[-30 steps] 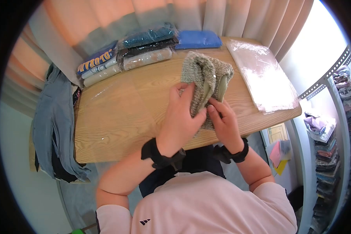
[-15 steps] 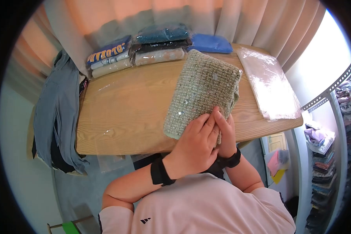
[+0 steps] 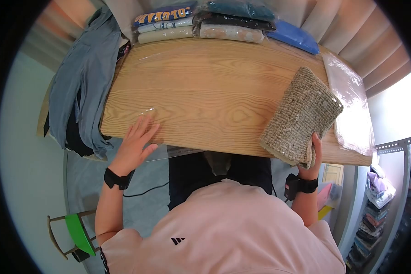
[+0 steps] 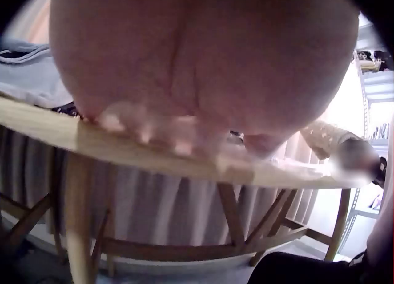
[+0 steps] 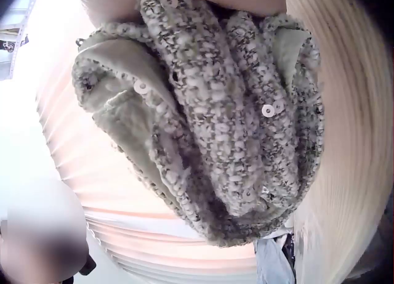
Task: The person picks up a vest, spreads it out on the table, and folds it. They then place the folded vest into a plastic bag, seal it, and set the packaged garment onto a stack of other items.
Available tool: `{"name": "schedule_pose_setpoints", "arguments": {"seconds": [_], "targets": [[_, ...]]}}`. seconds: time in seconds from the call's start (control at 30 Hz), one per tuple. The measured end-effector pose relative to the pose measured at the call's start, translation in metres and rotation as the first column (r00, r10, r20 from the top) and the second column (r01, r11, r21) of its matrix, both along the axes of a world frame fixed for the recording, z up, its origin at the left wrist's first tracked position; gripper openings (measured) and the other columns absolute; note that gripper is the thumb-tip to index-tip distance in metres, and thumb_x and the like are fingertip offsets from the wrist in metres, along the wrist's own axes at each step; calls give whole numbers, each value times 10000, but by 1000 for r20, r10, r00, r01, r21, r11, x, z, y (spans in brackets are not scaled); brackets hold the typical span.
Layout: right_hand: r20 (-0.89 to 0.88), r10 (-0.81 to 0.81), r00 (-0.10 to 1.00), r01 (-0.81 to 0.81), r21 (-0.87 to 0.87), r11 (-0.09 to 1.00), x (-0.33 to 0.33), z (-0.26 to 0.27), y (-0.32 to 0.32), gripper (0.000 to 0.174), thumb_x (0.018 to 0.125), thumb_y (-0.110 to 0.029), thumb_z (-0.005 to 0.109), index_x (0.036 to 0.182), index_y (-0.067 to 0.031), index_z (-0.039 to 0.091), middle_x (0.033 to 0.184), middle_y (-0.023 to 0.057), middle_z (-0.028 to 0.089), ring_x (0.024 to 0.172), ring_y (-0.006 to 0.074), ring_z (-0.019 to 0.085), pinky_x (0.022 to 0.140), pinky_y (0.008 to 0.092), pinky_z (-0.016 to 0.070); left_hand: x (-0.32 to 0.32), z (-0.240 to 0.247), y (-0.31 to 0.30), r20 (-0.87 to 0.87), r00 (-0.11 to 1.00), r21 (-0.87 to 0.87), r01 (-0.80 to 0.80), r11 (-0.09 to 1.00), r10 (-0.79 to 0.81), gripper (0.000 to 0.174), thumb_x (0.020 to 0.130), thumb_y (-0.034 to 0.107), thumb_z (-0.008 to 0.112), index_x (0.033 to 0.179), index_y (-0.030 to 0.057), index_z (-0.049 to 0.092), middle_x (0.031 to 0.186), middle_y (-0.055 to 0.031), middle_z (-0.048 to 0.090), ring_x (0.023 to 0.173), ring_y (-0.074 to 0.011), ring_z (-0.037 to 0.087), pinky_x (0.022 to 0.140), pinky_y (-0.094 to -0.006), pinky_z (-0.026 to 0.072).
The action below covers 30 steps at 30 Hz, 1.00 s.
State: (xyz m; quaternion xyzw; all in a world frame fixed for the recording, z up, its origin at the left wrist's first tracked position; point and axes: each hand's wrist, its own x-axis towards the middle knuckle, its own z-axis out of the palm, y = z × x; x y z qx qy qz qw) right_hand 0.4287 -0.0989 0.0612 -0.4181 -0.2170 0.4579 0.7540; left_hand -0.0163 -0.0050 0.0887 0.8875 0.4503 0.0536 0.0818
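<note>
A folded grey-green tweed garment (image 3: 301,116) with small sequins is gripped in my right hand (image 3: 316,153), over the right part of the table. The thumb lies on top and the other fingers are hidden beneath. Close up in the right wrist view, the folded layers of the garment (image 5: 209,105) and its pale lining show. My left hand (image 3: 134,145) has its fingers extended at the table's front left edge, over a clear plastic bag (image 3: 180,150) that lies flat and hangs past that edge. The left wrist view has the palm (image 4: 197,62) close above the tabletop.
Bagged folded clothes (image 3: 166,33) are stacked along the back of the wooden table (image 3: 205,91), beside a blue package (image 3: 294,37). A pile of clear bags (image 3: 349,105) lies at right. Grey-blue trousers (image 3: 84,77) hang at left. Shelves of clothes (image 3: 374,210) stand at right.
Both hands held the garment before, and it was turned and closed into a neat bundle. Now the right hand carries it rightward, while the left has let go and moved to the left front edge.
</note>
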Motion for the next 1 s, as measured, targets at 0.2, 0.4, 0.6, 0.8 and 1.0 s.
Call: {"name": "schedule_pose_setpoints", "arguments": {"seconds": [0.2,0.4,0.6,0.8,1.0], "targets": [[33,13,999,-13,-7,1000,17,-37,8,376,929,-251,511,1210,-3,480,1159,123,561,1055,224,563,915,360,469,-4,-25,-12,-156,968,19,-197,980,197,564,928,379,438,1439,179,309,1519,-131,181,1375,-383,185,1088,-513,189],[-93,62,994,-64,-16,998,2,-6,12,382,916,-190,514,1235,0,426,1152,112,540,1032,210,554,887,339,461,47,-22,-37,-149,896,3,-423,906,419,559,930,404,435,1428,172,329,1497,-193,195,1362,-418,181,1080,-528,183],[127,48,991,-44,-34,998,10,-8,15,342,947,-240,468,1175,14,496,1125,130,581,1015,214,577,874,340,481,63,-6,-42,114,968,-35,-220,975,222,515,901,366,505,1375,181,424,1482,-192,225,1361,-417,178,1079,-556,161],[1,105,994,-105,-29,994,1,3,12,387,910,-169,507,1246,1,418,1157,124,541,1012,212,569,872,345,472,52,-15,-60,45,994,-69,-98,993,101,423,871,321,565,1278,209,539,1484,-165,234,1365,-386,191,1074,-575,169],[33,122,992,-120,-46,992,-5,3,5,392,912,-171,508,1252,4,423,1175,124,536,1045,212,552,903,348,450,62,-19,-64,28,996,-19,-90,996,90,505,825,307,623,1306,223,493,1462,-168,274,1353,-355,239,1062,-574,201]]}}
